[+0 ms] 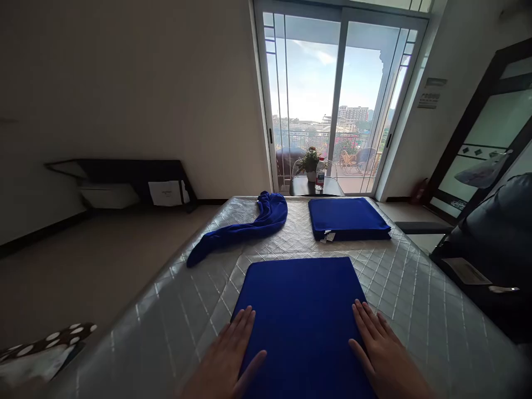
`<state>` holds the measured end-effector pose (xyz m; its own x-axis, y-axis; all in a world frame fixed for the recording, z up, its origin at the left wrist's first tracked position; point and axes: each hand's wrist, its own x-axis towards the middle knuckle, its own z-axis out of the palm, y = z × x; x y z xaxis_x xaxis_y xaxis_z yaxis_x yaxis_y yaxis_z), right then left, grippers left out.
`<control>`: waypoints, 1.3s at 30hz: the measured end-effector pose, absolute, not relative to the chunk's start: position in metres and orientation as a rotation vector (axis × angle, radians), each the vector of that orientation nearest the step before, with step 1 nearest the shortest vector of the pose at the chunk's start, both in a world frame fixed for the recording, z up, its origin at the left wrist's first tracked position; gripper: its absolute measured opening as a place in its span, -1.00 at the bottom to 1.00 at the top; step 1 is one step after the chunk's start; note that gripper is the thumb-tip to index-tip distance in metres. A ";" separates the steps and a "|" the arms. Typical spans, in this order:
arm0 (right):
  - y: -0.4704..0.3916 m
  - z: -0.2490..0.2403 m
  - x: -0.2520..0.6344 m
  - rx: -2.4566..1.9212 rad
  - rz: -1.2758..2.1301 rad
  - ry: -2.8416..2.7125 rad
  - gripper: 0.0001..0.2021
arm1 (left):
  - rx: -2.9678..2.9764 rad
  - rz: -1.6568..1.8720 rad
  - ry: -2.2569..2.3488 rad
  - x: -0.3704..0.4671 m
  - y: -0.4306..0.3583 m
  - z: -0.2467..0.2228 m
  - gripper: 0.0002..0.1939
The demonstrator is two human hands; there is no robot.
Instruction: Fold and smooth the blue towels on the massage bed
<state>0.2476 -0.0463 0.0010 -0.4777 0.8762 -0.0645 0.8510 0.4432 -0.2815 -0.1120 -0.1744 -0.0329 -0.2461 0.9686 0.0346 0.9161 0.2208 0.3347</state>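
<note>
Quilted mattress (415, 299) fronts a bright balcony door (338, 100).

Wrists of both hands (233, 354) cut off below, wall sign (432, 94) lettering — too small to read

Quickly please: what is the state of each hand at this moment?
Left hand: open, flat on the folded blue towel, holding nothing.
Right hand: open, flat on the same towel, holding nothing.

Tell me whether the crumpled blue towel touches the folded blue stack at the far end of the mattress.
Apart. The head view shows bare quilted mattress between the crumpled towel and the folded stack.
</note>
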 end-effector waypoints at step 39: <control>-0.067 -0.042 0.269 -0.964 -0.165 -2.449 0.08 | 3.101 0.342 1.895 -0.030 -0.157 0.004 0.01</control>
